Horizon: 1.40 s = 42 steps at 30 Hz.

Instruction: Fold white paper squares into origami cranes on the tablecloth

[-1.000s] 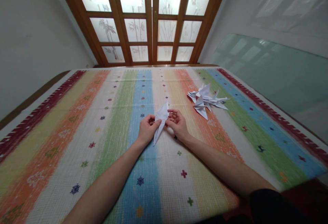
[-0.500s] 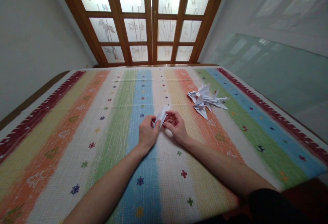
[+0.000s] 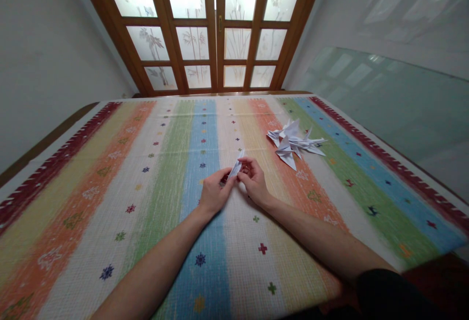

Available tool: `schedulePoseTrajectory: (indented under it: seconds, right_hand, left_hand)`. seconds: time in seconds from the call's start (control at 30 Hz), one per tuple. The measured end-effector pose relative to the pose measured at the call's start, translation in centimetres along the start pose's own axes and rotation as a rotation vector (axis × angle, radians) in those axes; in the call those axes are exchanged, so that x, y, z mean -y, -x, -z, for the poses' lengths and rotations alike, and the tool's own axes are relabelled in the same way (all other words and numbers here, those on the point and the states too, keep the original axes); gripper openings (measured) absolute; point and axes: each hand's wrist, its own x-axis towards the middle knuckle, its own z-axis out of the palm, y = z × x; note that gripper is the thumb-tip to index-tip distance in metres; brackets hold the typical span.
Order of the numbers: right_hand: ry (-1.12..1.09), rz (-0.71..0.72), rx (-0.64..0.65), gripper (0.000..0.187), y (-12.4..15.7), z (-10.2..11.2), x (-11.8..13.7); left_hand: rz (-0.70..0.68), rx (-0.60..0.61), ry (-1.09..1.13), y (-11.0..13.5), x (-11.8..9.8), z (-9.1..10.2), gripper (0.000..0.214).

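My left hand (image 3: 213, 193) and my right hand (image 3: 255, 181) meet over the middle of the striped tablecloth (image 3: 110, 183). Both pinch a small folded white paper piece (image 3: 236, 167), which pokes up narrow between the fingertips. Most of the paper is hidden by my fingers. A pile of finished white folded paper shapes (image 3: 293, 141) lies on the cloth to the right, a short way beyond my right hand.
The table runs away from me to a wooden door with frosted glass panes (image 3: 216, 27). A glass sheet (image 3: 388, 105) leans along the right wall. Plain white wall stands to the left.
The long paper point that hung down between my hands has been folded up; the piece now looks much smaller and narrower. My hands stayed in place, closing tighter together.
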Motion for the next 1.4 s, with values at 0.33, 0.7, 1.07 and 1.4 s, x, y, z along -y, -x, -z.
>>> schedulePoseTrajectory:
  seconds: [0.33, 0.7, 1.07, 1.4]
  right_hand:
    - [-0.003, 0.075, -0.03, 0.043, 0.4, -0.4, -0.2]
    - [-0.009, 0.015, -0.105, 0.049, 0.9, -1.1, 0.3]
    - [-0.08, -0.16, -0.133, 0.036, 0.1, -0.7, -0.1]
    - [-0.111, -0.166, -0.01, 0.042, -0.5, 0.3, 0.2]
  left_hand:
    - [-0.011, 0.004, -0.019, 0.5, -0.4, -0.2, 0.027]
    - [0.333, -0.214, 0.433, -0.6, 0.1, -0.9, 0.027]
    - [0.443, -0.232, 0.708, -0.7, -0.4, -0.9, 0.047]
    - [0.339, -0.129, 0.551, -1.0, 0.3, -0.2, 0.053]
